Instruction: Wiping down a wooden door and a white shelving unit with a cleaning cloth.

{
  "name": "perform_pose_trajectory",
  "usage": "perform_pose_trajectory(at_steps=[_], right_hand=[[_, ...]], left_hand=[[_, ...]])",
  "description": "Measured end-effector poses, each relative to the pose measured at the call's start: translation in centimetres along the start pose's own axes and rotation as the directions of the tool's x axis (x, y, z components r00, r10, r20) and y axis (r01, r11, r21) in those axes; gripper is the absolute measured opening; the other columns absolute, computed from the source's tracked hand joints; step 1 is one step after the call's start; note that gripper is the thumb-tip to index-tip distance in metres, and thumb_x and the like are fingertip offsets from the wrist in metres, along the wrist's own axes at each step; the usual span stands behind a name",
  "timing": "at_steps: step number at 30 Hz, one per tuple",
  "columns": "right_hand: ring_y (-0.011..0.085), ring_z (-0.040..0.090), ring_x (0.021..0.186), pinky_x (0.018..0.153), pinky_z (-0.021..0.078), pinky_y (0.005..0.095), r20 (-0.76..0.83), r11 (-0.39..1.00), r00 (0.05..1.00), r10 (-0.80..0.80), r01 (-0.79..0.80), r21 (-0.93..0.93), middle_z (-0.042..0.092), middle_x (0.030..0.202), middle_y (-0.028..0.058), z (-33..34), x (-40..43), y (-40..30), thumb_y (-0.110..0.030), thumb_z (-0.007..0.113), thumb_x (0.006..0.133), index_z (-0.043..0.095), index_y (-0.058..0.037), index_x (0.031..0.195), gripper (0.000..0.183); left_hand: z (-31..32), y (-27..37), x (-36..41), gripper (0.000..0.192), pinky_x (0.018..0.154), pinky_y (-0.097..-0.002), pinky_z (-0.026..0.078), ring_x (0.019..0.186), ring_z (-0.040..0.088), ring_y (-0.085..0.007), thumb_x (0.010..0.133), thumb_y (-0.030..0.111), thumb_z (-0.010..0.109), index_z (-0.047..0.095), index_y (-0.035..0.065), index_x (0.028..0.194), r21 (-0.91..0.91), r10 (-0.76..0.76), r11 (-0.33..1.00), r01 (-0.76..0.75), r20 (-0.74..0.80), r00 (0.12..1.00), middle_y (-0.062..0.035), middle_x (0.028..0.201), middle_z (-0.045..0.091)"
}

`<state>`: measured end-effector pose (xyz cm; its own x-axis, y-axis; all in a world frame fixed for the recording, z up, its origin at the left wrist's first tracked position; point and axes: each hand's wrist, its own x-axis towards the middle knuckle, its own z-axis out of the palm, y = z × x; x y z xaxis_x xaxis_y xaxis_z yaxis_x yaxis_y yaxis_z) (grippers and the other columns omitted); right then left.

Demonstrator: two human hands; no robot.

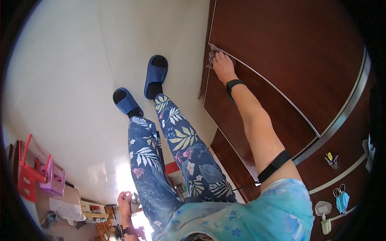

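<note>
My right hand [223, 64] presses a crumpled grey-purple cloth [212, 57] against the far end of a seam in the dark reddish-brown wood panelling [259, 81]. A pale trim strip runs along this seam. The right arm is stretched out, with a black band at the wrist and another on the upper arm. My left hand [125, 201] is low at the left, beside my thigh, its fingers curled at a small grey item [134, 204], which looks like cloth; its exact form is unclear.
Blue slippers [156, 73] are on my feet on the pale tiled floor [75, 75]. Red [30, 180] and purple plastic stools [54, 177] stand at the lower left. Keys [331, 159], a blue face mask [342, 201] and a lace-edged item [323, 208] are at the right on the wood furniture.
</note>
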<state>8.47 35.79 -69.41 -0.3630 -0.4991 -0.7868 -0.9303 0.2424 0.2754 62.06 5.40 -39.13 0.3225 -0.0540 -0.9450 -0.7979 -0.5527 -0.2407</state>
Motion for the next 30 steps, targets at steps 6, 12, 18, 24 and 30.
perform_pose_trajectory(at_steps=[6, 12, 18, 24, 30], right_hand=[[0.0268, 0.041, 0.122, 0.096, 0.0372, 0.0363, 0.019, 0.999, 1.000, -0.014, 0.015, -0.035, 0.053, 0.126, 0.0115, -1.0, -2.6, 0.0, -0.018, 0.056, 0.084, 0.061, -0.0045, 0.116, 0.035], [0.0263, 0.045, 0.116, 0.088, 0.0400, 0.0385, -0.116, 0.973, 0.974, 0.194, -0.176, 0.152, 0.053, 0.124, 0.0117, -2.7, -13.3, 0.7, -0.018, 0.057, 0.082, 0.060, -0.0059, 0.114, 0.035], [0.0257, 0.048, 0.114, 0.092, 0.0397, 0.0361, -0.390, 0.850, 0.812, 0.433, -0.225, 0.475, 0.054, 0.120, 0.0127, -3.7, -25.1, 2.8, -0.009, 0.055, 0.081, 0.059, -0.0022, 0.110, 0.030], [0.0266, 0.050, 0.116, 0.092, 0.0408, 0.0373, -0.498, 0.751, 0.588, 0.637, -0.328, 0.574, 0.056, 0.124, 0.0120, -6.9, -35.9, 4.8, -0.008, 0.056, 0.080, 0.060, -0.0043, 0.113, 0.033], [0.0273, 0.052, 0.106, 0.086, 0.0409, 0.0391, -0.397, 0.589, 0.516, 0.759, -0.284, 0.756, 0.058, 0.115, 0.0135, -8.1, -39.9, 2.8, -0.003, 0.058, 0.077, 0.061, -0.0014, 0.108, 0.032]], left_hand=[[-1.1, 1.4, -0.1, 0.013, 0.058, -0.0234, 0.045, 0.063, 0.054, -0.0093, 0.083, 0.009, 0.066, 0.062, 0.0023, 0.094, 0.012, 0.095, 0.995, -0.095, -0.029, 0.995, -0.0019, 0.074, 0.060], [-2.1, 6.2, -2.7, 0.015, 0.060, -0.0237, 0.046, 0.065, 0.054, -0.0095, 0.082, 0.009, 0.064, 0.062, 0.0023, 0.096, 0.096, 0.374, 0.926, -0.366, -0.094, 0.923, -0.0025, 0.076, 0.059], [0.7, 12.9, -6.8, 0.019, 0.062, -0.0238, 0.042, 0.067, 0.050, -0.0088, 0.082, 0.014, 0.064, 0.064, 0.0019, 0.097, 0.260, 0.670, 0.730, -0.632, -0.091, 0.737, -0.0011, 0.076, 0.056], [6.1, 20.4, -10.4, 0.020, 0.058, -0.0241, 0.040, 0.064, 0.047, -0.0080, 0.080, 0.014, 0.067, 0.064, 0.0015, 0.095, 0.477, 0.866, 0.397, -0.784, 0.088, 0.492, -0.0006, 0.070, 0.053], [18.1, 25.7, -15.8, 0.020, 0.050, -0.0233, 0.036, 0.055, 0.042, -0.0056, 0.080, 0.006, 0.068, 0.064, 0.0025, 0.099, 0.447, 0.897, 0.071, -0.892, 0.362, 0.253, 0.0021, 0.059, 0.048]])
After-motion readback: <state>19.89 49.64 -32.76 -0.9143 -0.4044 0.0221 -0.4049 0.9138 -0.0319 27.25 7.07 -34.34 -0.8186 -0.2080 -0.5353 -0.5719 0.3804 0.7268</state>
